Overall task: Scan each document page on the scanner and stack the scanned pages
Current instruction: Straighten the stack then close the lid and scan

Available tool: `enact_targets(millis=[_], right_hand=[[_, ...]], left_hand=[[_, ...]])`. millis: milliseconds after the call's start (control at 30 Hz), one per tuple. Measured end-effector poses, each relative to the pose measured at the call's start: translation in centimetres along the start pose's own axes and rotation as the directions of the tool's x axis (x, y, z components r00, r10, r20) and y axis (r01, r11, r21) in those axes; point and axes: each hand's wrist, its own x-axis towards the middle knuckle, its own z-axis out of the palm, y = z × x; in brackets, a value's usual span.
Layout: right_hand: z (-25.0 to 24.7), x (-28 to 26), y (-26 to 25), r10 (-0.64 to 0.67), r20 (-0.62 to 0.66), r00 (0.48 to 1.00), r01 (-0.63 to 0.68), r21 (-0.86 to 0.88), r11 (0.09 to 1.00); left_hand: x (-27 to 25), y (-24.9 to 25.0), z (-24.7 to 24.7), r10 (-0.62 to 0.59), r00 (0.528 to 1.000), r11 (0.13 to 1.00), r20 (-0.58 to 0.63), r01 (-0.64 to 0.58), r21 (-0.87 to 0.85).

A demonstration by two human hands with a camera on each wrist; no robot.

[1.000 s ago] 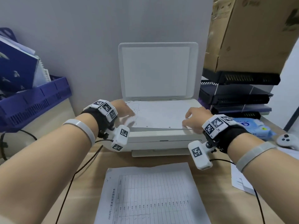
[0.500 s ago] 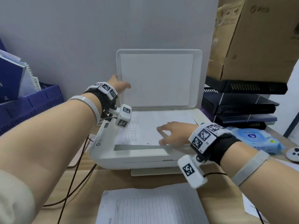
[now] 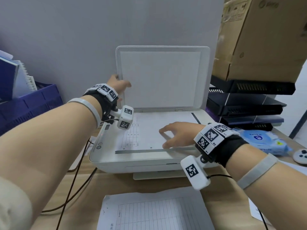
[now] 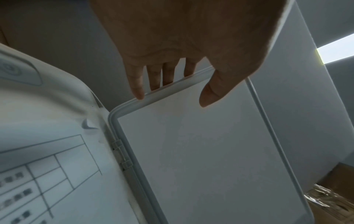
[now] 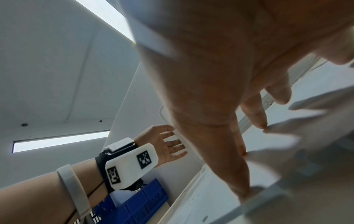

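The white scanner (image 3: 116, 156) stands on the desk with its lid (image 3: 162, 77) raised upright. A printed page (image 3: 149, 128) lies on the glass. My left hand (image 3: 118, 83) is at the lid's left edge; in the left wrist view its straight fingers (image 4: 153, 78) reach behind the lid (image 4: 210, 151) rim and the thumb lies in front. My right hand (image 3: 176, 135) rests on the page with fingers spread, fingertips (image 5: 258, 121) touching the sheet (image 5: 287, 151). Another ruled page (image 3: 149, 211) lies on the desk in front of the scanner.
A cardboard box (image 3: 265, 39) sits on stacked black trays (image 3: 245, 103) to the right. A blue wipes pack (image 3: 262, 140), a white controller (image 3: 300, 156) and a loose sheet (image 3: 255, 211) lie at right. A blue crate (image 3: 29, 103) stands at left; cables (image 3: 74, 180) cross the desk.
My left hand has left the page and risen to the lid's left edge. My right hand has slid left from the page's right side toward its middle.
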Motion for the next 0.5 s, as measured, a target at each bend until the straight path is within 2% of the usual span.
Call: enact_targets(millis=[100,167,233,300,333,367,400,500], right_hand=[[-0.7,-1.2,-0.9,-0.103,-0.197,0.975,0.128,0.119,0.985],[-1.2,-1.7,-1.9,-0.178,-0.428,0.886,0.292,0.216,0.932],[-1.6,-2.3,-3.2,-0.2,-0.667,0.717,0.386,0.142,0.912],[-2.4,-3.2,-4.5,-0.241,-0.844,0.48,0.303,-0.098,0.948],[-2.9,-3.9,-5.1,-0.284,-0.875,0.393,0.228,-0.206,0.952],[-3.2,-4.4,-5.6,-0.328,-0.874,0.359,0.166,-0.286,0.944],[-3.5,-4.7,-6.0,-0.357,-0.859,0.366,0.118,-0.338,0.934],[-3.2,-4.7,-6.5,-0.329,-0.816,0.475,0.036,-0.355,0.934]], left_hand=[[-1.0,-0.1,-0.4,0.04,0.999,0.998,0.006,-0.04,0.049],[-1.6,-0.4,-0.7,0.06,0.998,0.995,0.025,-0.062,0.078],[-2.6,-0.9,-1.2,0.077,0.996,0.993,0.034,-0.08,0.09],[-4.0,-1.3,-1.6,0.092,0.995,0.991,0.022,-0.094,0.096],[-4.6,-1.5,-1.8,0.103,0.995,0.989,0.007,-0.103,0.108],[-5.4,-1.6,-2.0,0.123,0.992,0.983,-0.012,-0.12,0.138],[-6.1,-1.9,-2.3,0.151,0.988,0.974,-0.031,-0.143,0.174],[-7.9,-3.5,-3.5,0.237,0.971,0.917,-0.042,-0.209,0.34]])
